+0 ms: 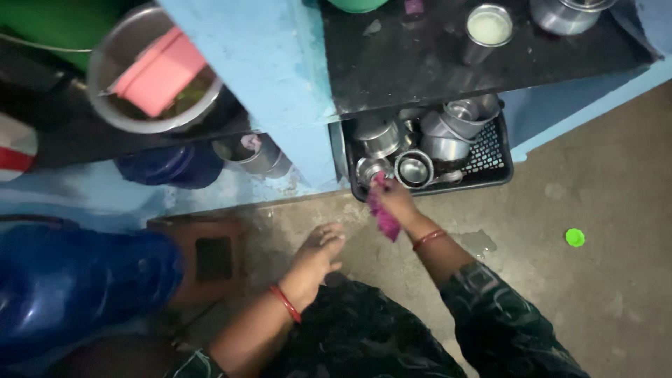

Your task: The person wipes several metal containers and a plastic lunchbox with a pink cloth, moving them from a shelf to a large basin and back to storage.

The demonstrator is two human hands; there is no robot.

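Dark patterned sleeves frame both hands: left hand hovers spread above the grey concrete floor; right hand pinches a crumpled magenta cloth at the black plastic crate of steel cups. Wiping goes best one cup at a time.

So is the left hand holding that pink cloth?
No, the pink cloth is gripped in the right hand by the black crate; the left hand is empty.

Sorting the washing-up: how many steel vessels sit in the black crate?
About 6: two small bowls at the front, three pots behind, one dim at the back. The right hand and stacking may hide more.
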